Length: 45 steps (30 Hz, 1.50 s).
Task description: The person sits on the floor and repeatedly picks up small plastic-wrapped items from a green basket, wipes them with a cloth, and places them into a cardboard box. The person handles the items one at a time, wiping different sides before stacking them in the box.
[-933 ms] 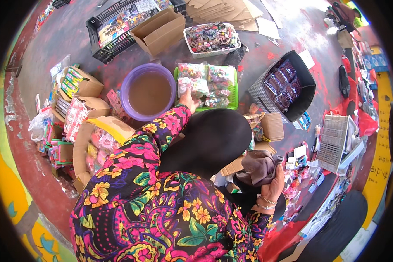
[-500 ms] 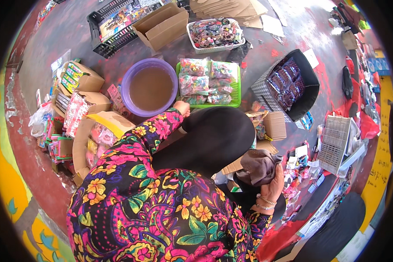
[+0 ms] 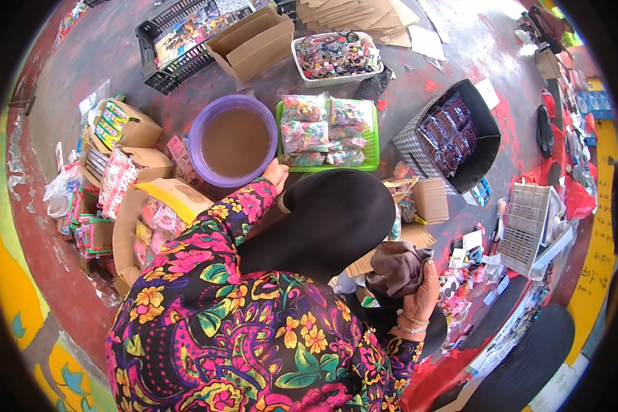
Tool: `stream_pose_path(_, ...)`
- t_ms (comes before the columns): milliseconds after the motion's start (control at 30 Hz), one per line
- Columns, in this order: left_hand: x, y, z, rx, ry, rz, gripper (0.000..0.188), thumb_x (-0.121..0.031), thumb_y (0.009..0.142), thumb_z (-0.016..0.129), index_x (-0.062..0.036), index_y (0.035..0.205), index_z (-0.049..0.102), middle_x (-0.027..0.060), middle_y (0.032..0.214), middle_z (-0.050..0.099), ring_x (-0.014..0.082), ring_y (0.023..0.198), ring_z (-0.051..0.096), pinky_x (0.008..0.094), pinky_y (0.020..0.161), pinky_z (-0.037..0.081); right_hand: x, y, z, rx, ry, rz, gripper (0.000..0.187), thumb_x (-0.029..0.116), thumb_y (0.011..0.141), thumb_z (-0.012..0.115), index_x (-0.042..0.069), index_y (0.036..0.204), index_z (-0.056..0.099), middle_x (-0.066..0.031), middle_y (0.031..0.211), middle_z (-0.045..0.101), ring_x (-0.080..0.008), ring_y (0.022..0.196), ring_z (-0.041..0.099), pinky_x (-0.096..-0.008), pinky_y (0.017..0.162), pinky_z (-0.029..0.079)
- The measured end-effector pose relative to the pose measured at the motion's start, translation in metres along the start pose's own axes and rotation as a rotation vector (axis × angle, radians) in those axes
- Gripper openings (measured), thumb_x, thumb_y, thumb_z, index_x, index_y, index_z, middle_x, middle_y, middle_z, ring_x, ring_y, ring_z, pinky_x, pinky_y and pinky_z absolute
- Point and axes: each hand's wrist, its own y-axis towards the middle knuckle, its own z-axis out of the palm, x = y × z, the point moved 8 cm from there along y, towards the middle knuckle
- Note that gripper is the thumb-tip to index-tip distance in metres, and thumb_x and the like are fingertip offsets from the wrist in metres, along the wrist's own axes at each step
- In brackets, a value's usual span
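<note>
A crumpled brown-grey cloth [image 3: 399,266] is in my right hand [image 3: 424,294], beside my right leg; the hand has its fingers against the cloth's right side, and part of them is hidden. My left hand [image 3: 277,174] reaches past my black-clad knee to the gap between a purple basin [image 3: 273,145] and a green basket [image 3: 372,147]. It is close to the basin's lower right rim, and its small, partly hidden fingers do not show whether they grip anything. Brownish water [image 3: 236,141] stands in the basin. Clear bags of colourful small items [image 3: 305,134] lie in rows in the basket.
An open cardboard box [image 3: 250,49], a black crate [image 3: 178,77] and a white basket of hair ties [image 3: 338,56] stand ahead. Left are boxes of packaged goods [image 3: 136,127]. To the right stand a checked bin [image 3: 419,141] with dark packets and a grey plastic crate [image 3: 524,226].
My left hand has moved slightly left, from near the green basket's corner toward the purple basin's rim. The cloth in my right hand has shifted a little left and down.
</note>
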Motion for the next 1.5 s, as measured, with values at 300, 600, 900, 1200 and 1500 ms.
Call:
stream_pose_path(300,0.019,0.057,0.021,-0.014,0.494,0.075,0.053,-0.012,0.08,0.057,0.003,0.127,0.037,0.0195,0.122,0.047,0.0261,0.113,0.047,0.033,0.092,0.04,-0.006,0.003,-0.002,0.047,-0.052,0.02,0.027,0.019,0.094,0.047,-0.002,0.11,0.054,-0.0133,0.106,0.061,-0.0232,0.095,0.061,-0.0363,0.086,0.049)
stream_pose_path(600,-0.089,0.027,0.134,0.088,1.684,0.922,0.086,-0.03,0.066,0.071,-0.0069,0.137,0.028,0.0144,0.139,0.033,0.029,0.13,0.028,0.0388,0.108,0.023,-0.009,0.0,0.005,0.025,-0.057,0.039,0.021,0.015,0.093,0.047,-0.002,0.103,0.055,-0.0124,0.101,0.061,-0.0222,0.091,0.061,-0.0351,0.082,0.051)
stream_pose_path(900,-0.09,0.063,0.161,0.195,1.893,0.687,0.064,-0.021,0.066,0.066,-0.0068,0.123,0.041,0.015,0.124,0.043,0.0301,0.119,0.039,0.043,0.101,0.03,-0.012,-0.002,0.018,0.024,-0.045,0.103,0.023,0.014,0.093,0.048,-0.003,0.106,0.054,-0.0127,0.102,0.061,-0.0219,0.091,0.062,-0.0341,0.083,0.051)
stream_pose_path(1200,-0.094,-0.01,0.165,0.144,1.75,1.046,0.049,-0.019,0.062,0.064,-0.0051,0.106,0.048,0.0142,0.104,0.051,0.0308,0.101,0.049,0.0436,0.084,0.038,-0.011,-0.005,0.025,0.064,-0.119,0.09,0.025,0.015,0.094,0.046,-0.003,0.109,0.053,-0.0131,0.104,0.06,-0.0219,0.092,0.062,-0.0332,0.083,0.051)
stream_pose_path(1500,-0.007,0.023,0.116,0.33,1.719,0.821,0.075,-0.013,0.075,0.061,-0.0217,0.141,0.025,0.0125,0.146,0.02,0.0311,0.136,0.016,0.0432,0.11,0.017,-0.017,-0.009,0.02,0.066,-0.112,0.134,0.022,0.014,0.093,0.049,-0.001,0.107,0.056,-0.0101,0.102,0.062,-0.0201,0.09,0.061,-0.033,0.082,0.05)
